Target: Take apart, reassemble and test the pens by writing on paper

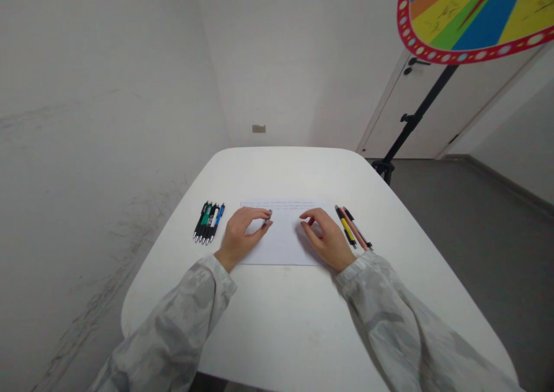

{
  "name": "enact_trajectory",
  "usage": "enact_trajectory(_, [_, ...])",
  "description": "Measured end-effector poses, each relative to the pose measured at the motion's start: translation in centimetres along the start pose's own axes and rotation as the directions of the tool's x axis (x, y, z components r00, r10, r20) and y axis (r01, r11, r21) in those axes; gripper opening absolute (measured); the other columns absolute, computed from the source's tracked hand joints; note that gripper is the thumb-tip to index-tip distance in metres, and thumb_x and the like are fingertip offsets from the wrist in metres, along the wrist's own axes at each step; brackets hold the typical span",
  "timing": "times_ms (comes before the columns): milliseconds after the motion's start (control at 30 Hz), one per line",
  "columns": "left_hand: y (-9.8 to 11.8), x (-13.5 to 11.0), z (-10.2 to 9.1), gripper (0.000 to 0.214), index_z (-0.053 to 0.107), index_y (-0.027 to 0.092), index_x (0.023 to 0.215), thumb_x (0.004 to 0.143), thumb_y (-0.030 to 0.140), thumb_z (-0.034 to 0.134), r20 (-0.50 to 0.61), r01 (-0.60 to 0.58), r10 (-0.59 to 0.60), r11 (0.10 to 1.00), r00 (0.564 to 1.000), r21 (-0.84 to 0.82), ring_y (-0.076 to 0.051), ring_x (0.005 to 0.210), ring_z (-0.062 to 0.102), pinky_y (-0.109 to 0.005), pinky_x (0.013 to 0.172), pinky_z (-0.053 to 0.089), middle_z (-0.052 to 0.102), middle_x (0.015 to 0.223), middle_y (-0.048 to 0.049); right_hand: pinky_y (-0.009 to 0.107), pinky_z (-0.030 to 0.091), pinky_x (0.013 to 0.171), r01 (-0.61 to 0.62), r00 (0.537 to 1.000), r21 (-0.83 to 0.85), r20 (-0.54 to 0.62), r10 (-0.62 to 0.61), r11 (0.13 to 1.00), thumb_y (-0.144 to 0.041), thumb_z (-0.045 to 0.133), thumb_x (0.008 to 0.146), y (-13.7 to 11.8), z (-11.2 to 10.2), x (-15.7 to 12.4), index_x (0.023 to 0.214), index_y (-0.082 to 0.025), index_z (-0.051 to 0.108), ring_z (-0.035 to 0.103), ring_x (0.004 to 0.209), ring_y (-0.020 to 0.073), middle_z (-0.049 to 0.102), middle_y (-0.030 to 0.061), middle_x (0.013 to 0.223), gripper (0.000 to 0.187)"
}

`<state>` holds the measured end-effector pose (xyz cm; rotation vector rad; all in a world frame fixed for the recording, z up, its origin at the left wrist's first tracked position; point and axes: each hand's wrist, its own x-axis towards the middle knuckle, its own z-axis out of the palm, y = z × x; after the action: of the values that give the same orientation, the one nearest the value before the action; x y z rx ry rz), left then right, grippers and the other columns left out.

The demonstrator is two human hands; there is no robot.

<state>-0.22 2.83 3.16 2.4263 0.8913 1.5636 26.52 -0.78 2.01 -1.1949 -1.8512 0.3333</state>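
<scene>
My left hand (245,230) is over the left part of a white sheet of paper (281,247), thumb and fingertips pinching a small dark and silver piece (268,216). Its full shape is hidden by the fingers. Over the right part of the sheet is my right hand (324,236), curved, with a gap between thumb and forefinger and nothing visible in it. Rows of faint writing run along the sheet's far edge. Left of my left hand, several pens (208,223) lie side by side. Beside my right hand lie a yellow-and-black pen (346,227), a pink pen (354,227) and a black pen (360,230).
Everything lies on a white table (285,172) with rounded corners. A bare wall (95,149) runs along the left. Beyond the table's right side, a black stand (407,129) carries a colourful wheel (471,17) in front of a door (415,103).
</scene>
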Motion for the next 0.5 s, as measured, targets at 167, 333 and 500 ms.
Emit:
enact_trajectory(167, [-0.29,0.15,-0.2,0.005,0.077,0.027,0.106,0.104,0.03,0.074,0.053,-0.06,0.054,0.989,0.997,0.133,-0.022,0.095,0.076,-0.043,0.092,0.057,0.083,0.099,-0.0036,0.045,0.054,0.09,0.031,0.999,-0.002,0.02,-0.031,1.0,-0.026,0.059,0.104,-0.03,0.02,0.03,0.113,-0.025,0.065,0.069,0.096,0.0267,0.072,0.0084,0.106,0.01])
enact_trajectory(333, [-0.52,0.06,-0.03,0.009,0.079,0.027,0.11,0.105,0.032,0.073,0.136,-0.152,0.126,0.967,0.983,0.204,-0.021,0.094,0.075,-0.04,0.09,0.056,0.083,0.102,-0.0048,0.046,0.053,0.092,0.093,0.994,-0.005,0.061,-0.093,0.996,-0.028,0.061,0.105,-0.31,-0.05,-0.03,0.114,-0.025,0.065,0.068,0.097,0.027,0.072,0.0081,0.104,0.01])
enact_trajectory(500, [-0.63,-0.33,0.35,0.016,0.078,0.025,0.119,0.109,0.032,0.068,0.208,-0.248,0.198,0.936,0.958,0.25,-0.018,0.092,0.075,-0.033,0.082,0.057,0.082,0.103,-0.0051,0.047,0.053,0.095,0.194,0.968,-0.008,0.164,-0.19,0.981,-0.033,0.063,0.107,-0.57,-0.2,-0.06,0.117,-0.024,0.067,0.069,0.105,0.0283,0.075,0.0101,0.111,0.013])
